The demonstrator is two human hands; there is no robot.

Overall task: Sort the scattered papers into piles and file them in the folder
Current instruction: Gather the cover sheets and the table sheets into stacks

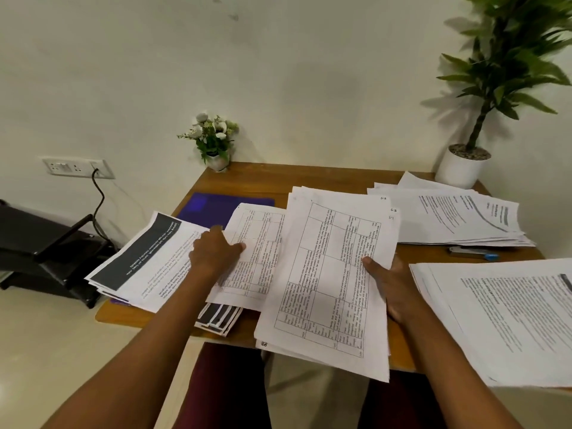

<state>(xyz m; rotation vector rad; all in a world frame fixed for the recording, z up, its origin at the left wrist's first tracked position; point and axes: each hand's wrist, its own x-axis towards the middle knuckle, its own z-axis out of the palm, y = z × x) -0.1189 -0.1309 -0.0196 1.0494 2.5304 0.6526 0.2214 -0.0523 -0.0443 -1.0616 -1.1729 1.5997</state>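
Two hands are at work on gridded paper. The right hand [391, 289] holds a stack of gridded sheets [328, 274] by its right edge, thumb laid on top and the other fingers hidden beneath, so the stack tilts up off the wooden table [278, 178] to the right of the purple folder [213, 205]. The left hand [215, 252] grips a loose gridded sheet [257, 243] at its left edge, thumb pressed on the page and fingers curled; whether they reach under the paper I cannot tell.

That sheet lies just nearside of the folder, covering its near right corner. Its long axis runs away from the person, close to parallel with the stack, which it meets along its right side. As I judge it, the coming move is a short carry rightward onto the stack, and the left hand is the nearer one.

Left of the folder's near edge sits a dark-banner pile [145, 258], overlapping the folder and touching the left hand. Black-striped papers [219, 318] lie under the loose sheet and may drag with it. Well right of the folder are a far pile [448, 218], a near pile [501, 320], and between them a grey-and-blue tool [473, 252]. The folder is shut and partly covered; filing is not yet begun.
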